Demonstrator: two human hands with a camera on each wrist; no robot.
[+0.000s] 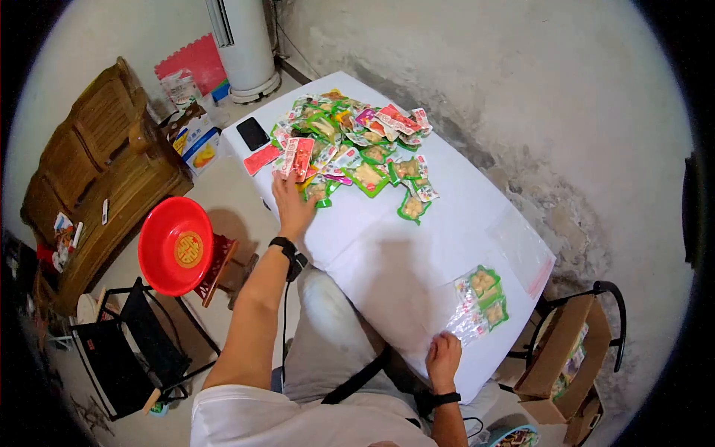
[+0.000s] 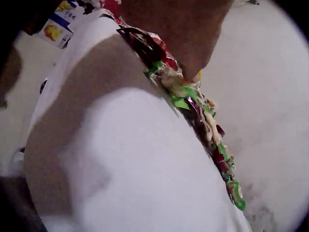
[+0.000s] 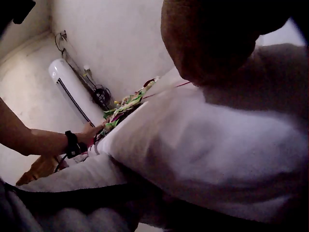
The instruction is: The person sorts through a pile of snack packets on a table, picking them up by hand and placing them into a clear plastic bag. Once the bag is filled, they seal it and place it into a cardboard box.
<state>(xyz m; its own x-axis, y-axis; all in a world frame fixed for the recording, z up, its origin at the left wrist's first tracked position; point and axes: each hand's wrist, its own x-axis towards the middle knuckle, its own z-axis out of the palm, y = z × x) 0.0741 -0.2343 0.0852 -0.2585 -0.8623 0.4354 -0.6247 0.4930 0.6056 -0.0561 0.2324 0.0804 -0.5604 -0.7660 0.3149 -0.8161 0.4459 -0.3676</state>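
Many small snack packets (image 1: 367, 177), green, red and white, lie heaped on the white-covered table (image 1: 357, 238). My left hand (image 1: 293, 207) reaches to the near left edge of the heap, its fingers touching a red-and-white packet (image 1: 299, 156). In the left wrist view that hand (image 2: 178, 29) hides part of the packets (image 2: 178, 89). Near the table's front edge, my right hand (image 1: 445, 359), fingers curled, pinches the edge of a clear bag (image 1: 465, 322). Green packets (image 1: 488, 294) lie at the bag's far end. The right wrist view shows this hand (image 3: 212, 43) dark, its fingertips unclear.
A black phone (image 1: 253, 133) lies at the table's left corner. Another clear bag (image 1: 521, 249) is flat at the right edge. A red basin (image 1: 176, 246) and folding chair (image 1: 141, 343) stand left, a carton (image 1: 547, 365) with packets right.
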